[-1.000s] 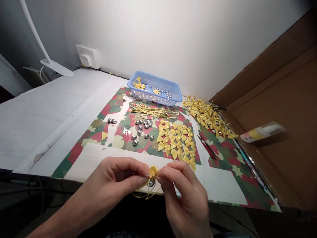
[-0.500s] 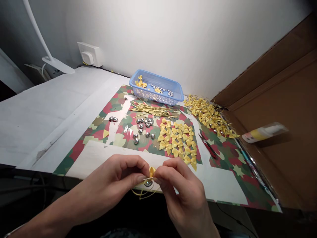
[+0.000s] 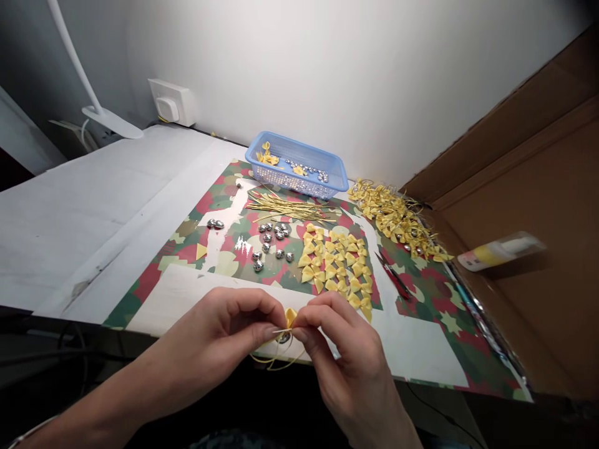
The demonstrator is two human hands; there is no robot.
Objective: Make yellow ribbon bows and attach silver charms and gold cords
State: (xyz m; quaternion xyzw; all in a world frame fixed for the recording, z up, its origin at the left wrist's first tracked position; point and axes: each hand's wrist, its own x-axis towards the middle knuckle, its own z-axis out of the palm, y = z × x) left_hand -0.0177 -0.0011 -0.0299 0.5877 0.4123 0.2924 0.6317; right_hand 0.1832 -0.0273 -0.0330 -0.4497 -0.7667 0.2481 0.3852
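Between my two hands, over the table's front edge, is a yellow ribbon bow (image 3: 291, 316) with a silver bell (image 3: 283, 338) under it. Thin yellow cord (image 3: 267, 360) hangs below in loops. My left hand (image 3: 238, 327) pinches the bow and cord from the left, thumb against forefinger. From the other side my right hand (image 3: 344, 349) pinches the same piece, fingertips close to the left ones. The fingers partly cover bow and bell. Beyond the hands lie rows of yellow bows (image 3: 334, 265), loose silver bells (image 3: 266, 238) and a bundle of yellow cords (image 3: 285, 207).
A blue basket (image 3: 299, 184) with bells and bows stands by the wall. A heap of bows with cords (image 3: 393, 218) lies to the right, near scissors (image 3: 395, 277). A bottle (image 3: 498, 251) lies against the cardboard (image 3: 528, 199). A white lamp (image 3: 112, 121) stands far left.
Both hands have risen very slightly, with the bow and bell between them. The pinches stay closed, and the things on the table lie as before.
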